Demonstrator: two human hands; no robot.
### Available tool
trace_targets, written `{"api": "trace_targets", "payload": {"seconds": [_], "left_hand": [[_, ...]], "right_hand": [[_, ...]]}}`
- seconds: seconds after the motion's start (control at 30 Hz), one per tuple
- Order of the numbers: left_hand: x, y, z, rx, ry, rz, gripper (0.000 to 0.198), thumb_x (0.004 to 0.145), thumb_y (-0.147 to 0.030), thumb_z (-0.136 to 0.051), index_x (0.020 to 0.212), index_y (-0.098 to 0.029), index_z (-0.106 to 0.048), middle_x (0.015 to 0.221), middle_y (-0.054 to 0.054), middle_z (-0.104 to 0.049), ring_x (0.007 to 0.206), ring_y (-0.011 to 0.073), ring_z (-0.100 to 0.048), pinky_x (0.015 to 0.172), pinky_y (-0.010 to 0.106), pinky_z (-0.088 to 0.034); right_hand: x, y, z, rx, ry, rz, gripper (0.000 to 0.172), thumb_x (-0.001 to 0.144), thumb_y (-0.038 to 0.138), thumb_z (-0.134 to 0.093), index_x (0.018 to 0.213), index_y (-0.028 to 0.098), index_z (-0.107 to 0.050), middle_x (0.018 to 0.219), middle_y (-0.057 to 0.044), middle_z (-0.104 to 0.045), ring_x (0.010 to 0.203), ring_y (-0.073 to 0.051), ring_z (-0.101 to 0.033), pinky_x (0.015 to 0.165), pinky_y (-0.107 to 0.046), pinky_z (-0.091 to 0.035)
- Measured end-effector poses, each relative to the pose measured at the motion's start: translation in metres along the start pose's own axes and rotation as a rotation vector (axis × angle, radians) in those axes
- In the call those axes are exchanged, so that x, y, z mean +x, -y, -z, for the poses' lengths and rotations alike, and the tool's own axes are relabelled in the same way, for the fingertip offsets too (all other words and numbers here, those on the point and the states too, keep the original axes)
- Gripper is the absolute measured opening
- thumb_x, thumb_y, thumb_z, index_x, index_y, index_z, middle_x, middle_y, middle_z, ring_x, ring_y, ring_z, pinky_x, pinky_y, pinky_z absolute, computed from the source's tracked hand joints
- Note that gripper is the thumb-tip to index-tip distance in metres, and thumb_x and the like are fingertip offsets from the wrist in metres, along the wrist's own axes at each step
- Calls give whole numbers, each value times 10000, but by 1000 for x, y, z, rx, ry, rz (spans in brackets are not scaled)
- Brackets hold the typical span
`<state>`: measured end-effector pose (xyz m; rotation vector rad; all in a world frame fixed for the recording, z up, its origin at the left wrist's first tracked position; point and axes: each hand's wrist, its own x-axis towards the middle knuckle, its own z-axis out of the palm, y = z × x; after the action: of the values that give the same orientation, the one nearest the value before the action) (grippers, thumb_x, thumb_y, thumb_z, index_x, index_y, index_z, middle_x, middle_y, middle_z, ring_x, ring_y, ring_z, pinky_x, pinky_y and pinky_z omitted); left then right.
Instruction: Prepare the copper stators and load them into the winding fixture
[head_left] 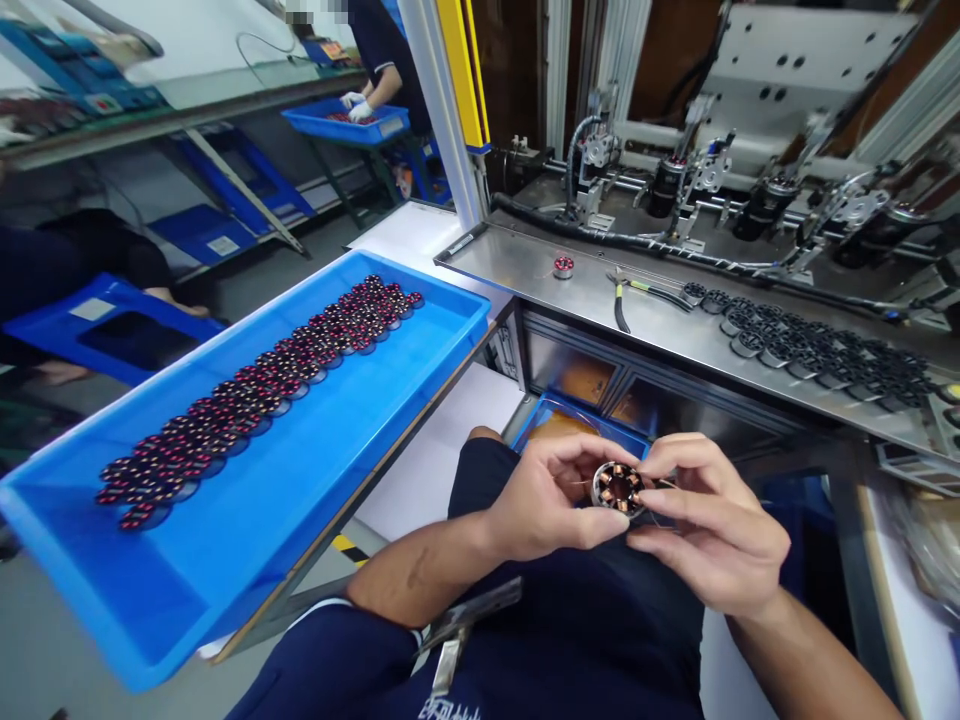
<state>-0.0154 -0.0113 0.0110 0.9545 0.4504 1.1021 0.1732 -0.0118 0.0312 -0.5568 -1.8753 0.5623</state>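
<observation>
A small round motor stator (618, 487) with copper windings sits between my two hands, above my lap. My left hand (551, 495) grips its left side, thumb below and fingers above. On the other side, the fingertips of my right hand (709, 515) pinch at the rim, where thin wire ends stick out; whether they hold the wire or the rim is partly hidden. On the steel ledge lie a single red-topped stator (563, 267) and wire cutters (621, 290) with green-and-black handles.
To my left a blue tray (300, 470) bears long rows of stators (247, 390). Many black stator cores (825, 345) lie along the ledge at right, before a winding machine (690, 180). A co-worker with white gloves (360, 108) handles parts over another blue tray (390, 124).
</observation>
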Motion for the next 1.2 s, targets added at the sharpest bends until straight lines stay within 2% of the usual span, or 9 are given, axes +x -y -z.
{"api": "trace_targets", "payload": {"seconds": [0.13,0.27,0.47,0.6,0.7,0.8,0.93,1.07,1.2], "left_hand": [[1,-3,-2,-52,28,101,394,654,-174,-872,1020,-151,-728,918,71,-788,804,143,-737,755,202,-565],[2,-5,-6,-73,47,63,381,678,-179,-866,1029,-148,-722,918,74,-789,812,144,-744,770,210,-578],[5,0,-14,121,-30,-300,453,674,-103,-853,1094,-181,-704,1091,95,-766,914,166,-739,828,248,-607],[7,4,-18,230,-25,-531,540,683,-31,-825,1167,-223,-684,1157,85,-740,1001,169,-726,831,225,-609],[6,8,-19,239,-41,-578,545,684,-18,-828,1166,-229,-682,1172,77,-731,1054,169,-711,870,226,-600],[4,10,-16,163,-32,-482,560,684,-37,-847,1170,-247,-662,1264,73,-687,1060,163,-710,908,248,-587],[2,5,-5,112,39,-202,687,657,-262,-916,1255,-231,-579,1243,94,-667,1133,199,-660,942,273,-549],[4,1,8,98,182,13,523,824,-425,-771,1236,-210,-532,994,51,-675,821,119,-674,706,203,-534],[7,5,12,19,225,42,382,913,-424,-667,1175,-181,-532,859,45,-689,727,135,-702,624,208,-544]], "right_hand": [[6,1,3,-41,27,59,299,843,170,-761,1120,280,-734,1038,-75,-639,949,-219,-613,736,-410,-564],[-3,4,4,-283,-41,157,228,826,129,-759,1009,265,-757,952,-44,-676,880,-195,-619,737,-396,-567],[-23,12,-7,-557,-223,210,348,774,4,-748,1060,201,-718,959,-42,-688,849,-191,-645,739,-376,-582],[-23,15,-27,-423,-329,93,314,808,-42,-658,1063,141,-676,921,-55,-668,806,-182,-652,711,-363,-568],[-19,14,-41,-255,-481,-18,208,859,-7,-599,985,146,-662,846,-40,-641,738,-158,-621,636,-316,-532],[-15,10,-48,-189,-526,-73,153,890,33,-575,939,160,-644,818,-33,-616,712,-151,-604,618,-301,-513],[-11,2,-42,-262,-501,-31,128,907,80,-577,936,192,-630,797,-24,-613,702,-164,-608,615,-312,-515],[-10,0,-30,-278,-424,-9,157,870,39,-578,914,180,-630,789,-27,-624,691,-162,-614,593,-298,-505],[-13,5,-19,-320,-283,-38,193,836,-6,-598,915,167,-631,802,-36,-638,716,-162,-639,619,-295,-517]]}}
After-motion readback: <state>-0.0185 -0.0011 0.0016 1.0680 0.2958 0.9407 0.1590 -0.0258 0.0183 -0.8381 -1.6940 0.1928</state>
